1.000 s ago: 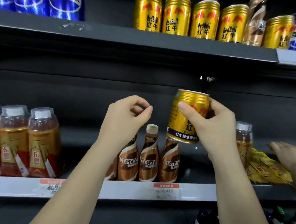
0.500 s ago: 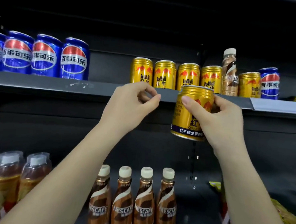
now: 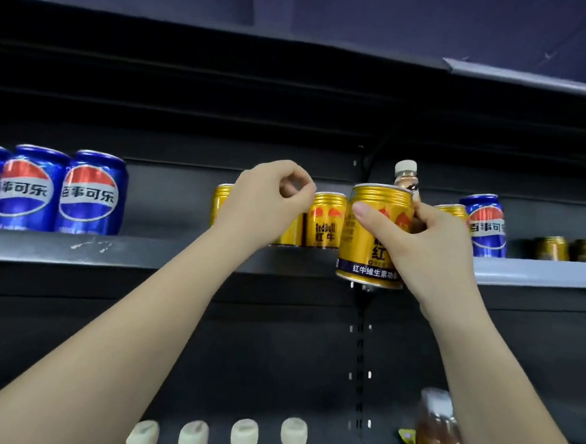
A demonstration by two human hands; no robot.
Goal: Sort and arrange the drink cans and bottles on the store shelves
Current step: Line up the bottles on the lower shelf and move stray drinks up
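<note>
At the bottom edge, nearest the camera, the cream caps of four bottles [image 3: 218,438] are seen in a row, and a blurred amber bottle [image 3: 438,433] is partly hidden behind the right forearm. Both bare forearms are raised toward the upper shelf [image 3: 111,250].

A gold Red Bull can [image 3: 374,237] is gripped by the right hand [image 3: 430,251], with the thumb laid across its front and the fingers wrapped round its right side. The can is held upright in the air in front of the shelf's front lip, its base below the lip's level and its top above it; it is not resting on the shelf. The left hand [image 3: 268,203] is loosely curled with thumb and forefinger tips nearly touching, and nothing is held in it. It is raised in front of the gold cans.

On the shelf behind the hands, a row of gold Red Bull cans [image 3: 326,220] is lined up. A brown bottle with a pale cap [image 3: 406,175] is seen just behind the held can. To its right a blue Pepsi can [image 3: 487,225] is placed, and further right some dim gold cans [image 3: 552,248] are set back. Three blue Pepsi cans [image 3: 60,190] are grouped at the left end, well apart from the gold row.
</note>
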